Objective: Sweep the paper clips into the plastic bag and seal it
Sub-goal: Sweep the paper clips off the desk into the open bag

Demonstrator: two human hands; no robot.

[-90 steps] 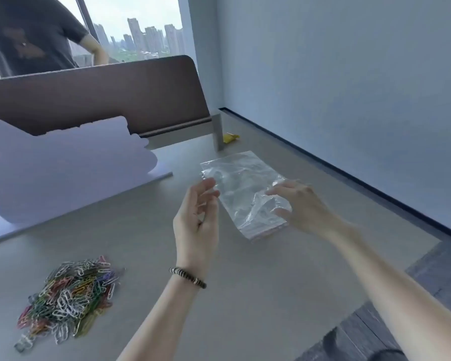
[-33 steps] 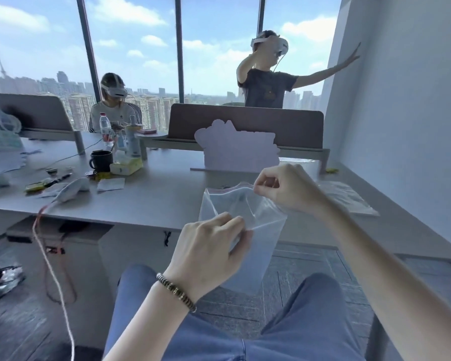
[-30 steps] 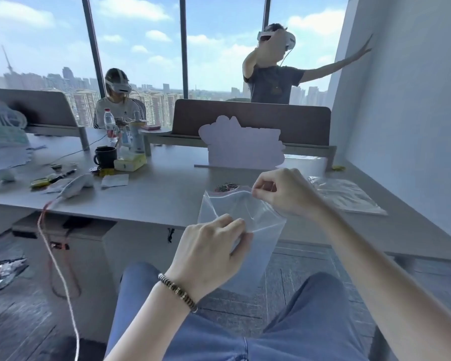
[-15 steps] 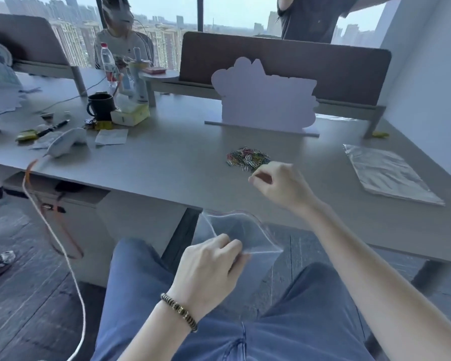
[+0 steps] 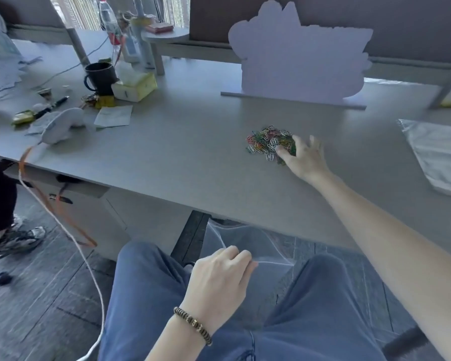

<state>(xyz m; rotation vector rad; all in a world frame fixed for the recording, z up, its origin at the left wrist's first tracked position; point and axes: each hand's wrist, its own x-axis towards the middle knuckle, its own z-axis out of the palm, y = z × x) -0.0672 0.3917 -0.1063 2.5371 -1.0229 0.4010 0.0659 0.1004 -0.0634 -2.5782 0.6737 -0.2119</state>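
Paper clips (image 5: pixel 270 142), a loose multicoloured heap, lie on the grey desk (image 5: pixel 182 152), directly under the fingertips of the right hand (image 5: pixel 301 155). That hand is spread and laid flat on the near-right side of the heap, gripping nothing; the palm-down pose looks suited to dragging the pile toward the desk edge rather than picking clips up. Below that edge and nearer the body, the left hand (image 5: pixel 219 278) is pinched shut on one lip of the clear plastic bag (image 5: pixel 255 259), keeping its mouth pulled open. The bag hangs between the knees, its mouth just beneath the desk edge, apparently so that clips pushed off the top would drop straight in. The heap sits well back from that edge, so a long pull across bare desk remains, roughly in line with the bag. More clear bags (image 5: pixel 438 152) lie flat to the right of the sweeping hand. No clips show inside the held bag, and its seal is not yet closed.
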